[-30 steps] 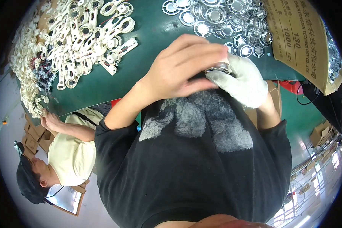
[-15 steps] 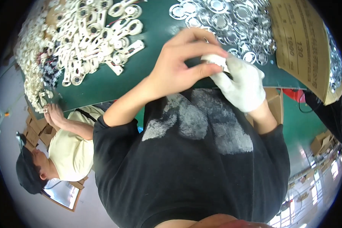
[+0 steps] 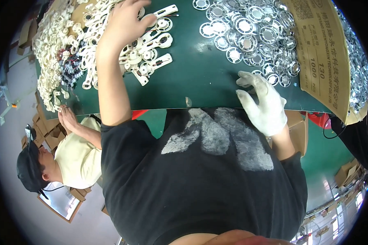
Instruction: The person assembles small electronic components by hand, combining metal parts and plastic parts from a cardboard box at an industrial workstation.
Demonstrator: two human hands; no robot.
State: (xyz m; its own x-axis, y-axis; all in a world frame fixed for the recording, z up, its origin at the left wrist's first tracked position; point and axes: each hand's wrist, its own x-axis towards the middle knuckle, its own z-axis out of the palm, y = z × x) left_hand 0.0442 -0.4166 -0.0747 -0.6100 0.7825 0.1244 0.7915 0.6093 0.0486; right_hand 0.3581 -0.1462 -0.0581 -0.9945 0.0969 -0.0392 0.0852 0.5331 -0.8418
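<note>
My bare left hand [image 3: 126, 20] is stretched over the pile of white plastic parts [image 3: 155, 43], which have long handles and round heads. Its thumb stands apart from the fingers, some fingertips are hidden or cut off by the upper edge, and I see nothing held. My right hand [image 3: 264, 104], in a white glove, hovers by the table's near edge with fingers curved and apart, nothing in it. Just beyond it lies a heap of shiny silver discs [image 3: 247, 43] with cut-out rings.
A cardboard box [image 3: 329, 61] holding more silver discs stands at the right. Dark small parts with wires [image 3: 69, 69] and more white pieces [image 3: 49, 53] cover the green table's [image 3: 184, 77] left end. A co-worker in a pale shirt [image 3: 79, 151] reaches in at the left.
Half a second ago both hands met around a small white part. They have since parted: my left hand moved away to the far left pile, and the right hand opened.
</note>
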